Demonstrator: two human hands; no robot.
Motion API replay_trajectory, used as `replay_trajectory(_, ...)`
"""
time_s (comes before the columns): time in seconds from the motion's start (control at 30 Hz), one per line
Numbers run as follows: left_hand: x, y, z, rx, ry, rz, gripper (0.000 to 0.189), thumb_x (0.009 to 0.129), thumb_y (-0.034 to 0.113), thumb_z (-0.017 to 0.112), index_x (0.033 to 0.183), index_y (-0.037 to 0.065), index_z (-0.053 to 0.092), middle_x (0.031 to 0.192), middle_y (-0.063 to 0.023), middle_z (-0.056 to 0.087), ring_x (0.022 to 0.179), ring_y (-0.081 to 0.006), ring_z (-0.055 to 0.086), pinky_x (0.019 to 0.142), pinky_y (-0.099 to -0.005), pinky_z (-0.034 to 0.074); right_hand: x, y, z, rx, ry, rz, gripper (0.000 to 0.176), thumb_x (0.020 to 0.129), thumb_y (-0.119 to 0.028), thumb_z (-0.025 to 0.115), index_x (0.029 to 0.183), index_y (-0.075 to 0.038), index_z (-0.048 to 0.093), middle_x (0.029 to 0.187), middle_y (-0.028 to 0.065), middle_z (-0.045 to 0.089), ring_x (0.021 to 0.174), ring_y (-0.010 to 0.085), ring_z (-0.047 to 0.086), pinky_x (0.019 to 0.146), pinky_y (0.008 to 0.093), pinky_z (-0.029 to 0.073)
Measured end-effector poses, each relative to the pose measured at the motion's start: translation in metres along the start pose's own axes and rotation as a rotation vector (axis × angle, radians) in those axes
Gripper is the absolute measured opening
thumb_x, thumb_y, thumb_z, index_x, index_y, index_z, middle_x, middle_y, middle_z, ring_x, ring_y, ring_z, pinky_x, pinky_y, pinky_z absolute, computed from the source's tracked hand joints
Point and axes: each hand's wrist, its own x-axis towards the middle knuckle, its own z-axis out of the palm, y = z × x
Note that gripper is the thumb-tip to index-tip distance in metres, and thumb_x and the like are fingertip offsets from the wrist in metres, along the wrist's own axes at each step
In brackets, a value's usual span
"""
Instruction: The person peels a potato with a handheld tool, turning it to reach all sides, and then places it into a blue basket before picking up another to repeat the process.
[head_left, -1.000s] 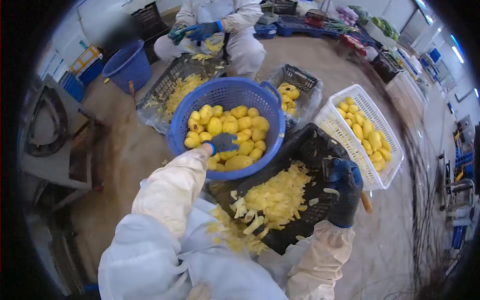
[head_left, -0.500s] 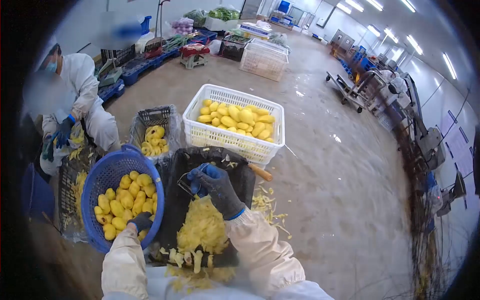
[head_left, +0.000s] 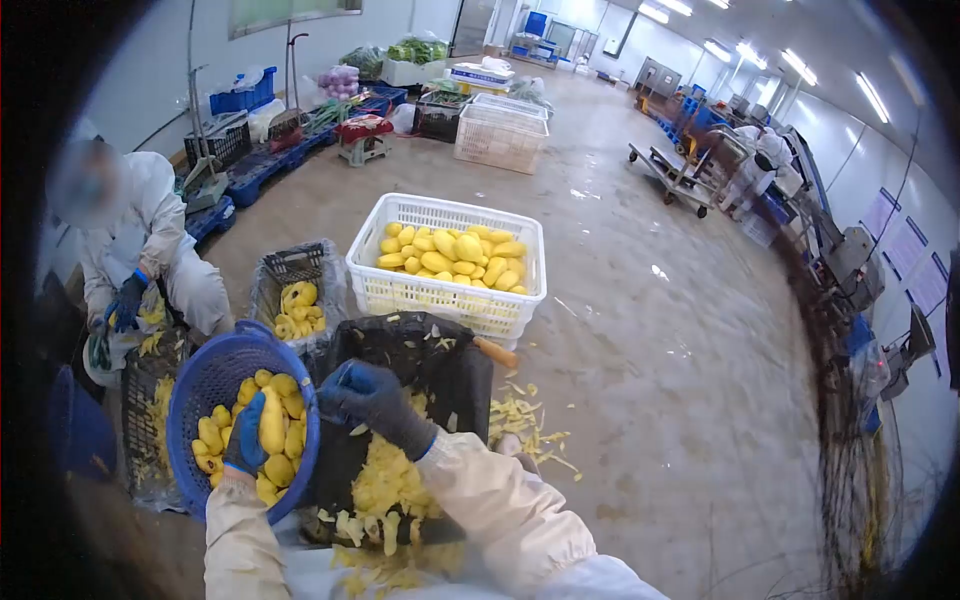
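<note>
Above the potatoes in the blue basket (head_left: 190,375), my left hand (head_left: 245,440), in a dark glove, holds a yellow potato (head_left: 271,420) upright. Near the basket's right rim is my right hand (head_left: 370,400), gloved too, its fingers closed; a peeler showed in it a moment before, but now what it grips is too small to make out. Below my right hand, yellow peelings (head_left: 390,480) lie heaped in a black-lined crate (head_left: 460,375). A wooden handle (head_left: 495,352) rests on that crate's right edge.
A white crate (head_left: 450,295) of yellow potatoes stands ahead, beside a lined crate (head_left: 335,275) of misshapen ones. At the left sits a co-worker (head_left: 150,220) in white with gloved hands. Peelings (head_left: 530,425) lie scattered on the floor. Pallets (head_left: 270,165) line the wall.
My left hand has risen out of the pile with a potato. My right hand has moved left, towards the basket. The whole view has shifted slightly.
</note>
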Motion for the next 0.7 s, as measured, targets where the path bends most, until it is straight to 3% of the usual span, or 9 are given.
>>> replay_trajectory(0.07,-0.034,0.009,0.085,-0.134,0.011,0.154,0.036,0.097,0.041,0.047,0.107,0.009,0.060,0.092,-0.0073,0.064,0.084,-0.0150,0.062,0.070,-0.0277,0.052,-0.009,0.012,0.018,-0.034,-0.089,-0.039,0.016,0.087,-0.018,0.067,0.085,-0.003,0.062,0.076,0.0017,0.063,0.066,0.0063,0.056,0.060,0.0236,0.047)
replay_trajectory(0.17,-0.079,0.006,0.174,-0.217,-0.023,0.179,0.042,0.098,0.044,0.043,0.111,0.007,0.059,0.095,-0.0082,0.064,0.084,-0.0168,0.062,0.075,-0.0289,0.052,-0.028,0.028,0.045,-0.148,-0.231,-0.199,0.016,0.087,-0.019,0.068,0.086,-0.004,0.063,0.076,0.0024,0.063,0.067,0.0055,0.055,0.058,0.0227,0.046)
replay_trajectory(0.3,-0.053,-0.042,0.117,-0.433,-0.257,0.067,0.044,0.099,0.039,0.044,0.125,0.004,0.052,0.116,-0.0114,0.059,0.105,-0.0201,0.059,0.092,-0.0316,0.048,-0.021,0.049,0.039,-0.409,-0.263,-0.278,0.013,0.086,-0.017,0.069,0.086,-0.004,0.065,0.075,0.0021,0.063,0.070,0.0061,0.058,0.060,0.0243,0.047)
replay_trajectory(0.33,-0.057,-0.040,0.131,-0.455,-0.325,0.040,0.043,0.099,0.038,0.044,0.124,0.004,0.052,0.115,-0.0113,0.060,0.103,-0.0205,0.059,0.090,-0.0320,0.049,-0.017,0.034,0.031,-0.025,-0.207,0.129,0.014,0.085,-0.016,0.065,0.083,-0.003,0.064,0.069,0.0022,0.062,0.068,0.0131,0.060,0.064,0.0282,0.049)
replay_trajectory(0.37,-0.061,-0.038,0.147,-0.476,-0.392,0.017,0.043,0.099,0.038,0.045,0.124,0.005,0.052,0.113,-0.0113,0.061,0.101,-0.0209,0.060,0.087,-0.0324,0.051,-0.002,0.044,0.013,-0.005,-0.007,0.085,0.010,0.085,-0.014,0.064,0.083,-0.004,0.064,0.069,0.0033,0.062,0.065,0.0130,0.059,0.062,0.0274,0.049)
replay_trajectory(0.4,-0.063,-0.044,0.151,-0.199,0.062,0.043,0.044,0.100,0.042,0.041,0.126,0.010,0.053,0.099,-0.0076,0.064,0.080,-0.0179,0.062,0.072,-0.0342,0.054,0.015,0.046,-0.009,-0.097,0.102,-0.067,0.009,0.086,-0.012,0.063,0.084,-0.004,0.063,0.069,0.0040,0.061,0.064,0.0120,0.058,0.060,0.0263,0.048)
replay_trajectory(0.43,-0.075,-0.038,0.146,-0.052,-0.282,0.013,0.047,0.099,0.044,0.041,0.127,0.008,0.052,0.101,-0.0080,0.063,0.083,-0.0203,0.062,0.075,-0.0341,0.053,0.027,0.059,-0.033,-0.002,0.213,-0.029,0.008,0.086,-0.012,0.063,0.084,-0.004,0.063,0.071,0.0042,0.061,0.064,0.0121,0.058,0.061,0.0265,0.048)
replay_trajectory(0.5,-0.063,-0.043,0.133,-0.323,-0.294,-0.077,0.048,0.099,0.045,0.042,0.126,0.006,0.052,0.103,-0.0085,0.062,0.088,-0.0220,0.062,0.079,-0.0348,0.053,0.027,0.047,-0.036,0.100,0.327,0.008,0.007,0.086,-0.011,0.063,0.084,-0.004,0.063,0.073,0.0045,0.062,0.064,0.0123,0.058,0.061,0.0267,0.048)
replay_trajectory(0.7,-0.070,-0.024,0.134,-0.226,-0.117,0.353,0.047,0.097,0.041,0.046,0.128,0.006,0.048,0.116,-0.0111,0.059,0.101,-0.0214,0.058,0.086,-0.0350,0.051,-0.031,0.028,0.051,-0.351,-0.346,-0.019,0.021,0.085,-0.014,0.070,0.102,-0.001,0.064,0.087,0.0003,0.066,0.084,0.0097,0.059,0.078,0.0276,0.049)
